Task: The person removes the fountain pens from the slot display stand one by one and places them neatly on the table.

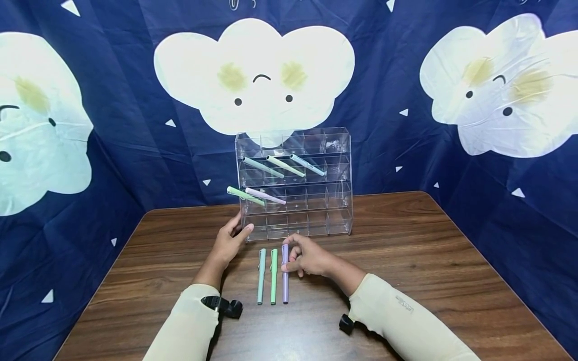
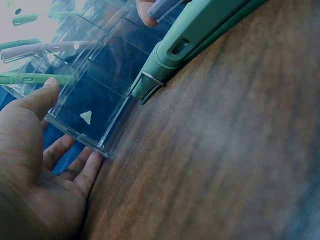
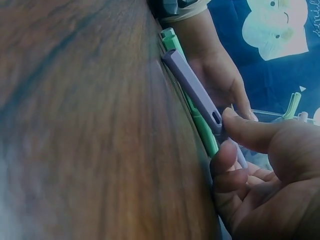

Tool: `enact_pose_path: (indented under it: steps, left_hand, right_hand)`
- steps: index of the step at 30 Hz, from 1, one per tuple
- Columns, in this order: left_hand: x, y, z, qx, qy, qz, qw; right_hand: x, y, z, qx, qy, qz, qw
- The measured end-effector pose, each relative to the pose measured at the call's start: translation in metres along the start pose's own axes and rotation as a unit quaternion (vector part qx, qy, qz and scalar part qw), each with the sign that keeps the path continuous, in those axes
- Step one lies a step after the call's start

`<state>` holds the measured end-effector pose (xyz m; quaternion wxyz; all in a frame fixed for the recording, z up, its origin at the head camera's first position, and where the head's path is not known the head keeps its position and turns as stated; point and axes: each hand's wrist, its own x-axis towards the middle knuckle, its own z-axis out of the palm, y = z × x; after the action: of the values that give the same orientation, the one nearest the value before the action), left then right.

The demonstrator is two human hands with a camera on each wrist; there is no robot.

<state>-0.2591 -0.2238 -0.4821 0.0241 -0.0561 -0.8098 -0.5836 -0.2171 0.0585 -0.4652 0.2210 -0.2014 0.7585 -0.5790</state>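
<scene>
Nearest my head camera, as I'm watching over the feed, two cream sleeves are spanning a wood-grain table, its dark brown streaks shining where light is catching them. Just past the cuffs, the purple pen is lying to the left of the right hand, its long axis running away from me toward the clear rack, clip end foremost. I'm judging that the coming move turns on that line, the right hand being plainly the nearer one: its thumb and fingertips are pinching the pen toward the clip end. I can't tell whether the barrel is touching the wood. Alongside, a mint pen and a teal pen are lying nearly parallel, slim, smooth and apart; the left-wrist view is showing a wire clip on the teal one. Farther on, the left hand is resting against the rack's lower left corner, fingers fairly straight, thumb standing apart from them. The rack is rising in glassy, hard-edged tiers, and five more pens are slanting in it, three above two. Behind, a creased navy backdrop is hanging, printed with rounded white clouds.
</scene>
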Motion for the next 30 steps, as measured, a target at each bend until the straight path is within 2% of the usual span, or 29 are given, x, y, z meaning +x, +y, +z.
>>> enact_pose_path:
  steps: [6, 21, 30]
  left_hand:
    - [-0.0005, -0.0001, -0.0006, -0.001, 0.002, -0.001, 1.0]
    - [0.0005, -0.0007, -0.0002, 0.016, -0.005, -0.002, 0.9999]
    - [0.0004, -0.0011, 0.0008, 0.023, 0.003, -0.004, 0.9997]
  right_hand:
    - [0.0029, 0.0031, 0.0012, 0.017, -0.017, 0.031, 0.999]
    - [0.0057, 0.0077, 0.0004, 0.003, -0.016, 0.037, 0.999]
    - [0.0045, 0.0072, 0.0008, 0.006, -0.015, 0.034, 0.999]
